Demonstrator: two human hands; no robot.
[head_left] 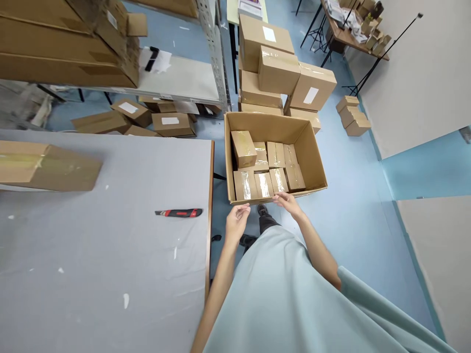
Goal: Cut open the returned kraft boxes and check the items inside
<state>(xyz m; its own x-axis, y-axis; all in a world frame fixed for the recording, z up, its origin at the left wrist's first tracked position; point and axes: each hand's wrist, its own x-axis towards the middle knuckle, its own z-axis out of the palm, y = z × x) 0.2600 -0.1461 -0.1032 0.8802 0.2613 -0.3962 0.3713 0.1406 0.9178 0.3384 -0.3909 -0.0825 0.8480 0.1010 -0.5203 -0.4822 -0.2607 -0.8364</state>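
Observation:
An open cardboard carton [311, 181] stands in front of me, with several small taped boxes [245, 185] inside. One small box [243, 147] sits higher than the others at the carton's left side. My left hand [237, 221] is just below the carton's near left corner, its fingers loosely bent and nothing visible in them. At the near rim, my right hand [289, 203] has its fingers stretched out and holds nothing; whether they touch the cardboard I cannot tell.
To my left is a grey-covered table [147, 274] bearing a red and black utility knife [179, 213] and a cardboard box [69, 169]. Stacked cartons [279, 68] stand behind the open carton. A metal shelf [184, 76] is at the upper left, and small boxes [353, 117] lie by the right wall.

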